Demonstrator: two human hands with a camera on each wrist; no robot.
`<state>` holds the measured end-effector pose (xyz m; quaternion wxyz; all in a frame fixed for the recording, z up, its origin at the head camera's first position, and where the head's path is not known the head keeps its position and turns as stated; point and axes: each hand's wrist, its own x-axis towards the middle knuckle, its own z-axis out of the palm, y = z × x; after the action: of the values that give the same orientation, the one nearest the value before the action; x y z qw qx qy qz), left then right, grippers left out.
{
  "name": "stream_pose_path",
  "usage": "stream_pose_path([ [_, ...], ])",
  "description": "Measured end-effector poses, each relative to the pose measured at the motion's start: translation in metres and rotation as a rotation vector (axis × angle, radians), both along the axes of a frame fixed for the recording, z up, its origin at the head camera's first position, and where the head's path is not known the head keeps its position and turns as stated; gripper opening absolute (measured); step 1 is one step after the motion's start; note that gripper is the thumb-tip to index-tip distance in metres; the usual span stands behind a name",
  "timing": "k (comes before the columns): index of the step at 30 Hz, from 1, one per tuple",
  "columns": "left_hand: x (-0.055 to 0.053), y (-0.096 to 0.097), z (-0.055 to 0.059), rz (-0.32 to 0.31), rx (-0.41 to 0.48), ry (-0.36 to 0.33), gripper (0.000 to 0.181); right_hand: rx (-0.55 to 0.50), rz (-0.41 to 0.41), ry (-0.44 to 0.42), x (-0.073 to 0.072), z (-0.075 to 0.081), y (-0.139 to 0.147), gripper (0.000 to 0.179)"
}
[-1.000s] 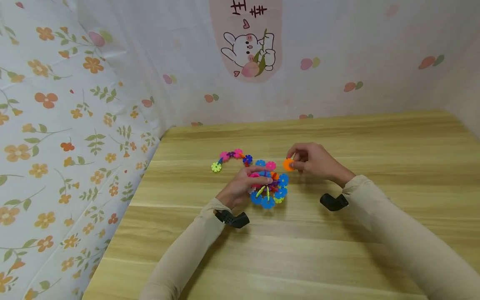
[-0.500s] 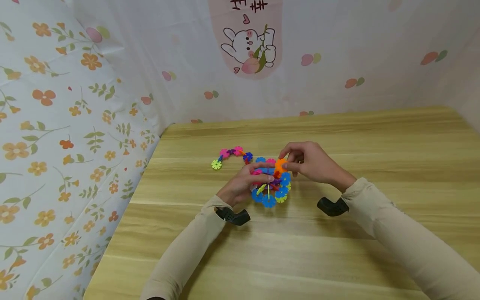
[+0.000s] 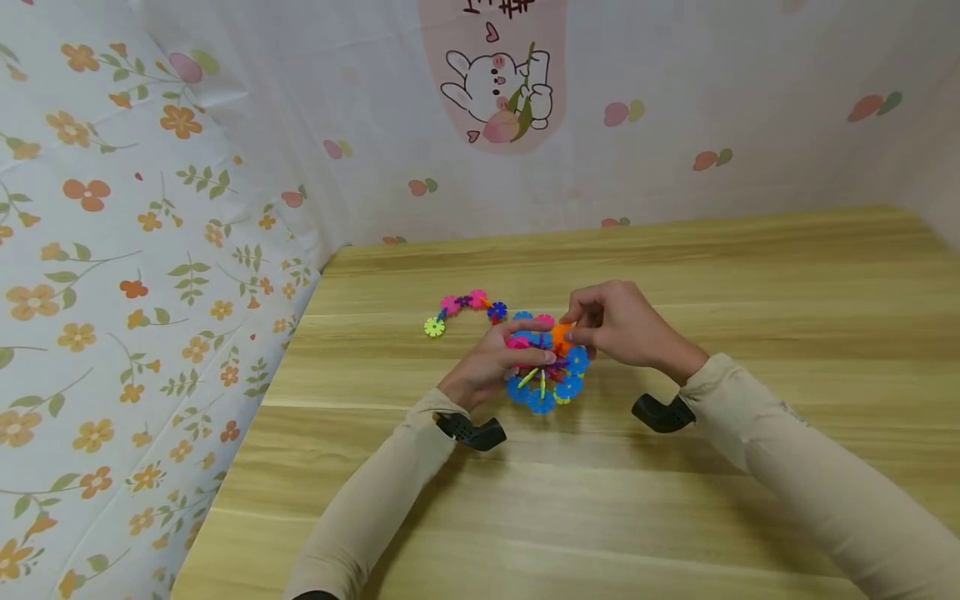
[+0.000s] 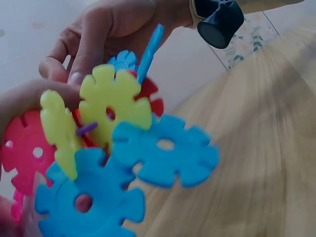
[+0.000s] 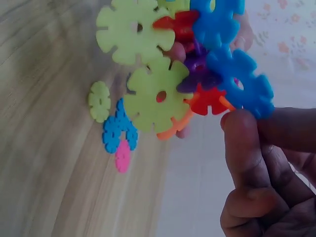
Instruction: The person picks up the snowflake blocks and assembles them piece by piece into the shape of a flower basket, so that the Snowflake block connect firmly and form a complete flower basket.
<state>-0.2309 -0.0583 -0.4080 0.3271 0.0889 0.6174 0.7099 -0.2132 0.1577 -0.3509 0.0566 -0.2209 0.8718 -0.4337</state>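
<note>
My left hand (image 3: 498,360) grips a cluster of interlocking flower-shaped plastic discs (image 3: 542,402) above the table, fingers across its top and thumb on the near side. Blue, yellow, pink, red and purple discs make up the cluster; a yellow disc (image 4: 94,98) and a blue disc (image 4: 108,195) loom large in the left wrist view. Between thumb and forefinger, my right hand (image 3: 626,327) pinches an orange disc (image 3: 562,335) against the cluster's upper right edge. In the right wrist view that orange disc is mostly hidden behind the blue disc (image 5: 252,89) and the fingertips.
A curved chain of joined discs (image 3: 477,297) lies on the wooden table (image 3: 600,517) behind the left hand, with a yellow disc (image 3: 434,327) at its end. Loose blue (image 3: 522,317) and pink discs (image 3: 545,319) lie behind the cluster. Printed cloth (image 3: 360,100) hangs behind the table.
My right hand has brought the orange disc leftward from beside the cluster to its edge, where it now touches. My left hand keeps its grip, with the cluster shifted slightly right.
</note>
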Motion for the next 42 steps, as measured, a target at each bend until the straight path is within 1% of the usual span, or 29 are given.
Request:
stream_pose_path([
  [8, 0.0, 0.006, 0.003, 0.083, -0.008, -0.014, 0.054, -0.011, -0.004, 0.005, -0.004, 0.003, -0.003, 0.016],
  [11, 0.0, 0.004, 0.004, 0.077, -0.025, -0.016, 0.055, -0.025, 0.015, -0.016, -0.004, 0.002, -0.004, 0.015],
  [14, -0.001, 0.0, 0.003, 0.048, -0.046, -0.01, 0.057, -0.044, 0.025, -0.052, -0.004, 0.002, -0.004, 0.009],
  [15, -0.002, -0.002, 0.003, 0.043, -0.049, -0.009, 0.057, -0.053, 0.016, -0.064, -0.004, 0.001, -0.005, 0.007],
  [17, -0.003, -0.005, 0.001, 0.057, -0.034, -0.019, 0.055, -0.068, -0.027, -0.067, -0.003, -0.001, -0.006, 0.004],
  [19, -0.003, -0.007, -0.001, 0.106, 0.005, -0.036, 0.053, -0.082, -0.097, -0.052, -0.003, -0.004, -0.007, 0.005],
  [21, -0.002, -0.008, -0.005, 0.175, 0.071, -0.061, 0.052, -0.11, -0.172, -0.036, -0.002, -0.007, -0.01, 0.007],
  [24, 0.004, -0.006, -0.011, 0.297, 0.219, -0.106, 0.049, -0.189, -0.267, -0.014, 0.0, -0.014, -0.014, 0.008],
  [27, 0.008, 0.001, -0.015, 0.401, 0.339, -0.124, 0.047, -0.264, -0.338, 0.015, 0.002, -0.019, -0.019, 0.01],
  [29, 0.008, 0.007, -0.015, 0.459, 0.376, -0.131, 0.045, -0.301, -0.364, 0.026, 0.004, -0.021, -0.021, 0.011],
  [30, 0.007, 0.009, -0.015, 0.478, 0.371, -0.124, 0.045, -0.312, -0.369, 0.023, 0.004, -0.022, -0.022, 0.011],
  [31, 0.006, 0.011, -0.013, 0.493, 0.365, -0.126, 0.051, -0.316, -0.366, 0.014, 0.005, -0.023, -0.023, 0.01],
  [33, 0.004, 0.014, -0.011, 0.516, 0.34, -0.126, 0.056, -0.324, -0.344, -0.01, 0.007, -0.024, -0.023, 0.011],
  [36, -0.001, 0.013, -0.004, 0.523, 0.307, -0.121, 0.056, -0.308, -0.27, -0.054, 0.004, -0.023, -0.018, 0.013],
  [37, -0.001, 0.011, -0.004, 0.519, 0.29, -0.116, 0.053, -0.296, -0.245, -0.067, 0.002, -0.023, -0.016, 0.014],
  [38, -0.002, 0.008, -0.003, 0.52, 0.28, -0.109, 0.046, -0.285, -0.222, -0.079, 0.0, -0.023, -0.014, 0.016],
  [40, -0.004, 0.001, -0.002, 0.525, 0.261, -0.092, 0.035, -0.271, -0.18, -0.123, -0.007, -0.022, -0.009, 0.023],
  [42, -0.005, -0.007, -0.003, 0.533, 0.241, -0.075, 0.025, -0.219, -0.146, -0.145, -0.016, -0.022, -0.005, 0.027],
])
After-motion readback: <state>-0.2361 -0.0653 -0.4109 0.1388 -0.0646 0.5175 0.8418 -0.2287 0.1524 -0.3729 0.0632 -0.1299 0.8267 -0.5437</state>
